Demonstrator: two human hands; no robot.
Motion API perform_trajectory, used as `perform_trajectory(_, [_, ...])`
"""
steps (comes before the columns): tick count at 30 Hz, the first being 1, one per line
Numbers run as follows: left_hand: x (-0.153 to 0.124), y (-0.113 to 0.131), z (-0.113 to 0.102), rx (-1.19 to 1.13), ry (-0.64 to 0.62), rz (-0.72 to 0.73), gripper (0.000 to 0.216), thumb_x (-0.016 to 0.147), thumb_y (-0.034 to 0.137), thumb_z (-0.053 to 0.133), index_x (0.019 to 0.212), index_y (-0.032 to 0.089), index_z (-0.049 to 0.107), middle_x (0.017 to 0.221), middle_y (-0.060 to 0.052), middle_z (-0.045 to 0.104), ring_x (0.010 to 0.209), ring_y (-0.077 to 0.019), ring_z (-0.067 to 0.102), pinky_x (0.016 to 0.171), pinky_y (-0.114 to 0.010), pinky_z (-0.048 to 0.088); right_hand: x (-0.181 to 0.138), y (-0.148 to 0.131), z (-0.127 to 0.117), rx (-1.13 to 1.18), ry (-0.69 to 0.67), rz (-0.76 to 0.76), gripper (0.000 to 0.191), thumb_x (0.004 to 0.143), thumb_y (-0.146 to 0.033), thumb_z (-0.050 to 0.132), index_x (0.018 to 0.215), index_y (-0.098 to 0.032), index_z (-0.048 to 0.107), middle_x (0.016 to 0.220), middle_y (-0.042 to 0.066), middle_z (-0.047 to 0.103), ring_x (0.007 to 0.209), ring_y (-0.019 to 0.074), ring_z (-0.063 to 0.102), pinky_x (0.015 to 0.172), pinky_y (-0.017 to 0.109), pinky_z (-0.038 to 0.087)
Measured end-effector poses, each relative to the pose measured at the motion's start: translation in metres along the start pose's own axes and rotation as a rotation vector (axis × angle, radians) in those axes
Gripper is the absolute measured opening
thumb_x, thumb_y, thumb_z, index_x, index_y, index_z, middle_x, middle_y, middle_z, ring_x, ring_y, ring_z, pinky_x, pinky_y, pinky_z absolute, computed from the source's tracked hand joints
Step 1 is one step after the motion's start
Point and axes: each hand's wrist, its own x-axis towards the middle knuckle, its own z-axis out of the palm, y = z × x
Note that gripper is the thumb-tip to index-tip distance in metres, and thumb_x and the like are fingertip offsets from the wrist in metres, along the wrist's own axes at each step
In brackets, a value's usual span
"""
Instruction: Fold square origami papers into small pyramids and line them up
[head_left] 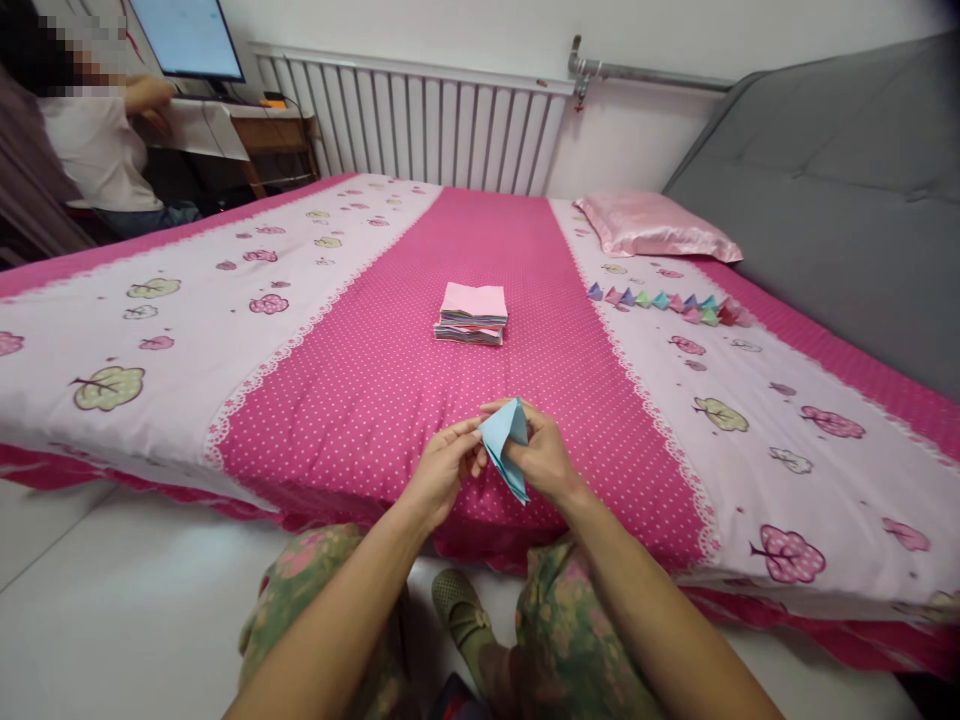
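Observation:
A light blue sheet of folding paper [504, 438], partly folded with its layers standing apart, is held between my hands above the front edge of the bed. My left hand [448, 462] pinches its left corner between thumb and fingers. On the other side my right hand [546, 455] grips the paper, and some of its fingers are hidden inside or behind the fold. Farther back on the pink dotted strip lies a stack of square coloured paper [472, 312], pink on top. To the right, small folded paper pieces [660, 301] in several colours form rows on the bedspread.
The bed [495, 235] fills most of the view. A pink pillow [656, 228] lies near the grey headboard [825, 180]. A radiator [420, 115] runs along the wall. At far left a person in a white top [97, 150] sits by a desk with a monitor [187, 38].

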Motion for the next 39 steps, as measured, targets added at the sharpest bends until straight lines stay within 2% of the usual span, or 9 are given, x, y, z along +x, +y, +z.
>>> perform_trajectory(4, [-0.003, -0.001, 0.002, 0.108, 0.060, 0.042, 0.035, 0.076, 0.028, 0.059, 0.109, 0.015, 0.057, 0.061, 0.002, 0.056, 0.050, -0.0064, 0.047, 0.047, -0.017, 0.035, -0.002, -0.002, 0.004, -0.078, 0.115, 0.040, 0.019, 0.070, -0.022, 0.060, 0.085, -0.017, 0.069, 0.080, 0.005, 0.067, 0.068, 0.0170, 0.060, 0.062, 0.028, 0.047])
perform_trajectory(7, [-0.006, -0.002, 0.005, 0.219, 0.086, 0.103, 0.039, 0.079, 0.036, 0.055, 0.112, 0.015, 0.056, 0.089, -0.006, 0.065, 0.076, -0.0116, 0.058, 0.069, -0.022, 0.044, -0.003, -0.004, 0.005, -0.181, 0.217, 0.120, 0.025, 0.070, -0.027, 0.058, 0.089, -0.015, 0.069, 0.078, 0.006, 0.069, 0.063, 0.0171, 0.061, 0.059, 0.027, 0.047])
perform_trajectory(10, [-0.009, -0.005, 0.008, 0.311, 0.044, 0.133, 0.052, 0.075, 0.042, 0.057, 0.120, 0.017, 0.051, 0.120, -0.010, 0.056, 0.108, -0.0218, 0.051, 0.091, -0.033, 0.039, -0.006, -0.006, 0.007, -0.332, 0.311, 0.125, 0.025, 0.070, -0.026, 0.056, 0.091, -0.016, 0.068, 0.079, 0.005, 0.070, 0.064, 0.0172, 0.062, 0.062, 0.027, 0.047])
perform_trajectory(12, [-0.009, -0.009, 0.009, 0.416, 0.011, 0.147, 0.067, 0.065, 0.039, 0.068, 0.125, 0.019, 0.046, 0.127, -0.011, 0.051, 0.114, -0.0263, 0.048, 0.095, -0.038, 0.038, -0.007, -0.006, 0.008, -0.414, 0.318, 0.105, 0.025, 0.070, -0.024, 0.055, 0.090, -0.018, 0.068, 0.077, 0.004, 0.069, 0.064, 0.0170, 0.062, 0.061, 0.027, 0.047])
perform_trajectory(14, [-0.007, -0.012, 0.010, 0.479, 0.001, 0.172, 0.072, 0.062, 0.034, 0.071, 0.127, 0.018, 0.044, 0.127, -0.011, 0.051, 0.112, -0.0269, 0.049, 0.095, -0.040, 0.038, -0.008, -0.006, 0.009, -0.448, 0.271, 0.062, 0.025, 0.070, -0.020, 0.053, 0.091, -0.020, 0.068, 0.079, 0.003, 0.068, 0.067, 0.0168, 0.062, 0.063, 0.027, 0.047])
perform_trajectory(19, [-0.004, -0.012, 0.009, 0.387, 0.088, 0.220, 0.045, 0.076, 0.022, 0.054, 0.120, 0.016, 0.051, 0.121, -0.008, 0.057, 0.110, -0.0199, 0.051, 0.097, -0.034, 0.036, -0.007, -0.006, 0.007, -0.404, 0.150, -0.074, 0.036, 0.066, -0.010, 0.052, 0.097, -0.021, 0.066, 0.093, 0.004, 0.067, 0.084, 0.0179, 0.061, 0.075, 0.029, 0.046])
perform_trajectory(24, [-0.005, -0.002, 0.005, 0.221, 0.105, 0.118, 0.056, 0.073, 0.014, 0.053, 0.128, 0.019, 0.045, 0.103, -0.007, 0.066, 0.085, -0.0159, 0.061, 0.077, -0.027, 0.045, -0.001, -0.004, -0.005, -0.191, -0.022, -0.095, 0.049, 0.064, -0.002, 0.046, 0.104, -0.025, 0.065, 0.107, 0.003, 0.064, 0.100, 0.0172, 0.057, 0.087, 0.031, 0.043])
perform_trajectory(31, [-0.005, 0.004, 0.000, 0.063, 0.049, 0.066, 0.030, 0.068, 0.019, 0.061, 0.098, 0.015, 0.068, 0.088, -0.007, 0.070, 0.078, -0.0145, 0.060, 0.076, -0.025, 0.042, 0.002, -0.001, -0.016, 0.054, -0.122, 0.035, 0.025, 0.068, -0.008, 0.056, 0.084, -0.023, 0.069, 0.115, 0.005, 0.059, 0.105, 0.0186, 0.056, 0.084, 0.032, 0.045])
perform_trajectory(39, [-0.014, 0.016, 0.003, -0.094, -0.029, -0.017, 0.046, 0.059, 0.014, 0.061, 0.105, 0.010, 0.064, 0.091, -0.009, 0.068, 0.075, -0.0131, 0.058, 0.068, -0.021, 0.042, 0.001, 0.001, -0.017, -0.071, -0.082, -0.023, 0.024, 0.064, -0.006, 0.059, 0.081, -0.021, 0.067, 0.110, 0.006, 0.060, 0.102, 0.0198, 0.056, 0.085, 0.034, 0.044])
